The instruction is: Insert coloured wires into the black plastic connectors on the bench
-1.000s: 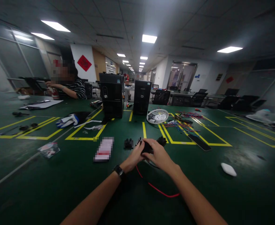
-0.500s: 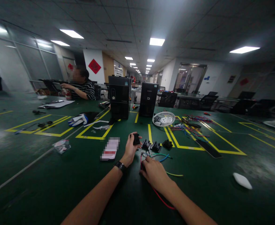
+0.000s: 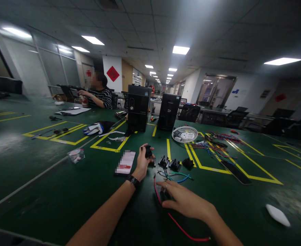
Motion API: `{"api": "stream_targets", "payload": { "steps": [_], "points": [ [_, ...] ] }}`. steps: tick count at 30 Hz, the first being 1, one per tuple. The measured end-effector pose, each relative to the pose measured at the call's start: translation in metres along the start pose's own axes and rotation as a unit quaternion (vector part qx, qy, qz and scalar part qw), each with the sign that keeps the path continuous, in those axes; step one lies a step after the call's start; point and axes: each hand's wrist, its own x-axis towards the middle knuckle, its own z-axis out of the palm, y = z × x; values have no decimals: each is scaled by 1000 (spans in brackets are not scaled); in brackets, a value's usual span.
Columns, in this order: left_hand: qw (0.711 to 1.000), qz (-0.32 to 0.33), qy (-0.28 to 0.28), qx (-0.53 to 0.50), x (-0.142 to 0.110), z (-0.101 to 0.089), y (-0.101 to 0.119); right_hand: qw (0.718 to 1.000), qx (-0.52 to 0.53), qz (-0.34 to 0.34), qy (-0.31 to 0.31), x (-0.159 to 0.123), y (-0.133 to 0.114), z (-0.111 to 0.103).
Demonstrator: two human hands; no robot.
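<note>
My left hand (image 3: 141, 160) is closed around a small black plastic block (image 3: 148, 151), raised just over the table. Another black part (image 3: 152, 162) shows beneath its fingers. My right hand (image 3: 182, 198) has thumb and fingers apart over a red wire (image 3: 177, 225); whether it touches the wire I cannot tell. Part of that wire is hidden by the hand. Beyond my right fingertips lie a blue wire (image 3: 183, 179), a green wire (image 3: 179, 173) and dark wires. Several black plastic parts stand in a row behind them, among them a clip-like piece (image 3: 175, 165).
A phone (image 3: 126, 163) lies left of my left hand. Two black computer towers (image 3: 138, 112) stand further back, near a white basket (image 3: 174, 135) and a wire heap (image 3: 217, 145). A white mouse-like object (image 3: 277, 215) lies at right. A person (image 3: 99, 95) sits across the table.
My right hand has opened and drawn back from the wire ends, uncovering more red wire. The yellow-green wire is out of sight. My left hand keeps the black block. The view has shifted left.
</note>
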Motion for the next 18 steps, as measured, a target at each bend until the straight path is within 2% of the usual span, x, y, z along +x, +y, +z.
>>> {"api": "stream_targets", "payload": {
  "steps": [2, 4, 7, 9, 13, 15, 18],
  "points": [
    [1000, 3, -5, 2, 0, 0, -1, 1000, -8, 22, 1, -6, -3, -9],
    [1000, 9, -15, 6, -1, 2, -2, 996, -46, 73, 18, -3, -9, -8],
    [999, 13, -27, 12, -3, 3, -3, 978, -132, 153, 49, 17, -20, 11],
    [999, 11, -31, 14, -4, 4, -4, 966, -179, 177, 52, 33, -24, 28],
    [999, -7, -52, 2, -6, 3, -5, 974, -182, 134, 28, 47, -23, 48],
    [998, -17, -61, -2, -7, 4, -5, 977, -172, 119, 28, 42, -19, 49],
    [998, -27, -63, -5, -10, 6, -4, 981, -127, 137, 58, 32, -13, 41]
  ]
}}
